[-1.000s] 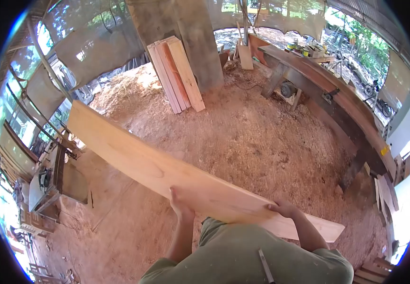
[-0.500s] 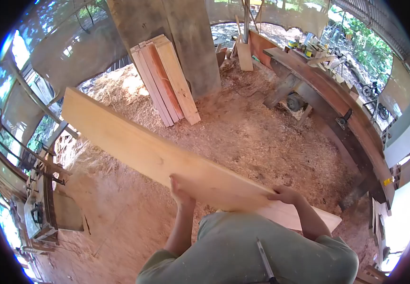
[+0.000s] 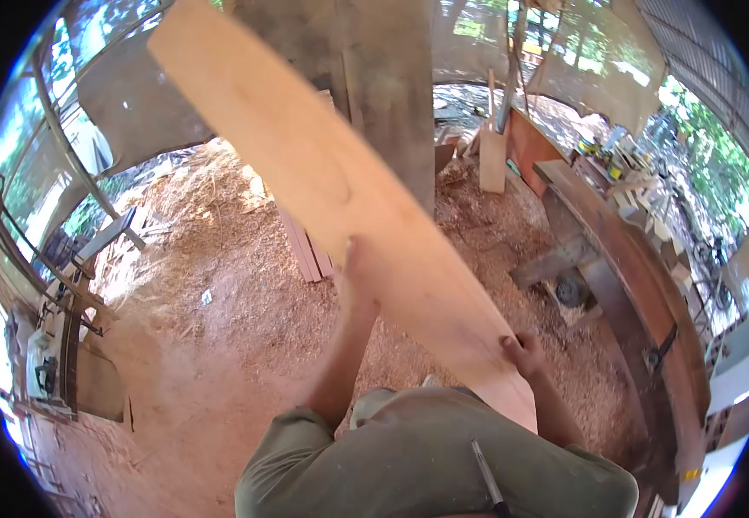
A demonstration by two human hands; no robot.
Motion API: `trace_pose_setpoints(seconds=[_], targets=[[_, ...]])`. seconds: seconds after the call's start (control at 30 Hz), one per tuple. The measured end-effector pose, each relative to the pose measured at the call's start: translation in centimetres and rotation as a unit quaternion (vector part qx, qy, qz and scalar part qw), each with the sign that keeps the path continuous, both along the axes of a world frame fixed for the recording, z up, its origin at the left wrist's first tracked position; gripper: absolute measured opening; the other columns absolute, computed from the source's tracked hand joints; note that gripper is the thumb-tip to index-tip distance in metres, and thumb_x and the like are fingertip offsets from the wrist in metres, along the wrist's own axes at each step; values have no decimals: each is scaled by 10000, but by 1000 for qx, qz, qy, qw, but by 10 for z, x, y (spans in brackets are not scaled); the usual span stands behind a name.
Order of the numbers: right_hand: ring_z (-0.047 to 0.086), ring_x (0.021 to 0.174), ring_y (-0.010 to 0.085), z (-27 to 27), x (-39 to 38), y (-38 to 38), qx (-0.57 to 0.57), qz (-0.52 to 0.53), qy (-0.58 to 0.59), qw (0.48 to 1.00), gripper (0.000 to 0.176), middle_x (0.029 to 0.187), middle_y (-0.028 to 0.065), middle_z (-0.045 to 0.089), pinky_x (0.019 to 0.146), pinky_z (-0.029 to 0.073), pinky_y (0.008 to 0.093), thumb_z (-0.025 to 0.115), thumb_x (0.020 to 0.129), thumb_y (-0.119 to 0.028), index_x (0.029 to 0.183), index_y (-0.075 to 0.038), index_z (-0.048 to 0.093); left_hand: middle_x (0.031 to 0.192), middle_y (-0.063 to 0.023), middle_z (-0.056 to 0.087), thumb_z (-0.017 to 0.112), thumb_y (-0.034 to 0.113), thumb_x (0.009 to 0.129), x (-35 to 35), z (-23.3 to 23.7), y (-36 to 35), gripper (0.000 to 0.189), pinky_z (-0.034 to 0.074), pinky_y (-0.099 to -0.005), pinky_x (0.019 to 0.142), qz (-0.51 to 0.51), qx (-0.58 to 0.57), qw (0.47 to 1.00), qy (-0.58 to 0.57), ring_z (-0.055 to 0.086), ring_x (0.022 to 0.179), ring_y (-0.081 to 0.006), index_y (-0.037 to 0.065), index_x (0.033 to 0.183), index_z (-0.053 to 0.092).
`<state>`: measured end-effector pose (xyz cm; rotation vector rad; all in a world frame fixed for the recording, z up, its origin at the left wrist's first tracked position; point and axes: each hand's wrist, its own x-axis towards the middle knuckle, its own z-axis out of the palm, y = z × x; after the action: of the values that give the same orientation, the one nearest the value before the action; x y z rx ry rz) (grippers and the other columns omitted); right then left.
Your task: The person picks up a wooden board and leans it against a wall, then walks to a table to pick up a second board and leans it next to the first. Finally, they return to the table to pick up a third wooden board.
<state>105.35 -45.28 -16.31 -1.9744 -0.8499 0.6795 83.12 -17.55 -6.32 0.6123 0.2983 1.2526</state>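
Observation:
A long pale wooden plank (image 3: 331, 181) slants across the head view, its far end high at the upper left and its near end close to my body. My left hand (image 3: 357, 281) grips its left edge around the middle, thumb lying on the face. On the right edge, near the lower end, my right hand (image 3: 524, 352) is closed round the wood with its thumb on top. The fingers of both hands are partly hidden beneath the plank. A pen (image 3: 487, 475) is fixed at the front of my green shirt (image 3: 392, 453).
Several stacked boards (image 3: 304, 246) lean against a tall panel (image 3: 387, 86), mostly hidden behind the plank. At the right stands a long wooden bench (image 3: 625, 268) with a motor (image 3: 571, 291) under it. Sawdust (image 3: 228, 285) covers the ground. Another bench (image 3: 65, 354) is at far left.
The plank has swung to a steeper angle, its far end raised and moved right, now covering most of the leaning boards. Both hands have kept hold of it. The view has shifted left.

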Motion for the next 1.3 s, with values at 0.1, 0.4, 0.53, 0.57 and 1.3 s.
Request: trace_pose_setpoints(seconds=[0.1, 0.4, 0.53, 0.57, 1.3], targets=[[535, 663, 98, 12, 57, 63, 128, -9, 22, 992, 501, 720, 35, 582, 569, 434, 290, 659, 786, -462, 895, 27, 660, 1159, -111, 570, 643, 289, 899, 58, 67, 48, 541, 507, -361, 840, 6, 61, 998, -13, 579, 1018, -211, -35, 1275, 429], [490, 686, 61, 50, 151, 280, 301, 58, 124, 944, 671, 819, -23, 569, 566, 372, 228, 590, 831, -595, 1088, 25, 593, 815, -40, 663, 705, 317, 839, 160, 215, 189, 377, 501, -254, 688, 161, 340, 921, 105, 605, 751, -91, -38, 951, 644], [559, 893, 148, 27, 180, 401, 378, 91, 133, 912, 675, 1012, 38, 582, 757, 448, 296, 544, 870, -580, 1208, 4, 512, 823, -126, 665, 738, 401, 802, 189, 247, 234, 559, 501, -243, 651, 128, 398, 908, 32, 619, 758, -131, -105, 1004, 615], [569, 1034, 199, 26, 187, 432, 427, 133, 144, 883, 667, 1152, 68, 570, 879, 465, 340, 523, 894, -560, 1278, -19, 456, 790, -111, 663, 736, 399, 806, 198, 253, 249, 522, 496, -249, 629, 134, 388, 910, 57, 617, 734, -129, -94, 937, 628], [587, 887, 258, -133, 278, 827, 478, 162, -257, 824, 368, 890, 162, 614, 725, 452, 364, 464, 899, -292, 1049, 30, 563, 727, -4, 643, 705, 297, 833, 312, 145, 570, 317, 481, -237, 608, 223, 297, 858, 354, 573, 664, -68, -16, 870, 665]])
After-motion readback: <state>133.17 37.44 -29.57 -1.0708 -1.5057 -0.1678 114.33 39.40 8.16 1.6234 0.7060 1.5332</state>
